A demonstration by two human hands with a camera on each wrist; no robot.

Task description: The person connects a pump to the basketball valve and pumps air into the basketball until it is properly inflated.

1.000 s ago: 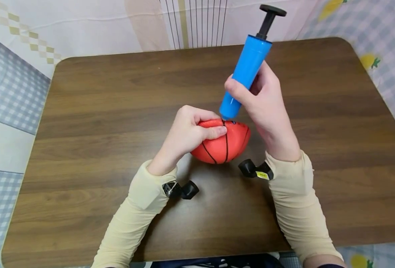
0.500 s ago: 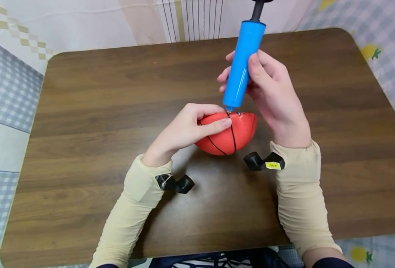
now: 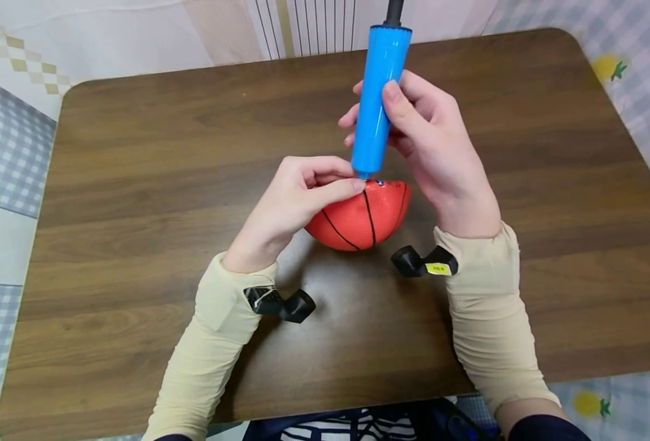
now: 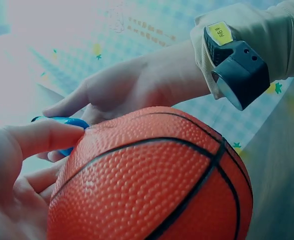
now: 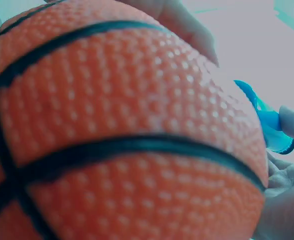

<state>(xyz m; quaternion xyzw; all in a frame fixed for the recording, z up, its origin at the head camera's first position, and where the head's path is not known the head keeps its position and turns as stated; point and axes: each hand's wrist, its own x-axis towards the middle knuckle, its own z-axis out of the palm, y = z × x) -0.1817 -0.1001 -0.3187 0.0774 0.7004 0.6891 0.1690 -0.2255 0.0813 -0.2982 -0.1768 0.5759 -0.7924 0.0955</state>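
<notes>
Cream left sleeve [image 3: 211, 331] below and left of the red ball. Black wrist camera [image 3: 280, 304] on its cuff, near the ball, not touching. Left hand [image 3: 294, 199] at the ball's upper left, thumb and fingers pinching its top edge. Red ball [image 3: 366, 217] over the brown table [image 3: 154, 226], black seams, flattish on top, rounded below; contact with the wood can't be told. Blue pump [image 3: 380, 92] upright above the ball, slightly tilted, lower end at its top. Right hand [image 3: 440, 147] above and right of the ball, thumb and fingers gripping the pump.
</notes>
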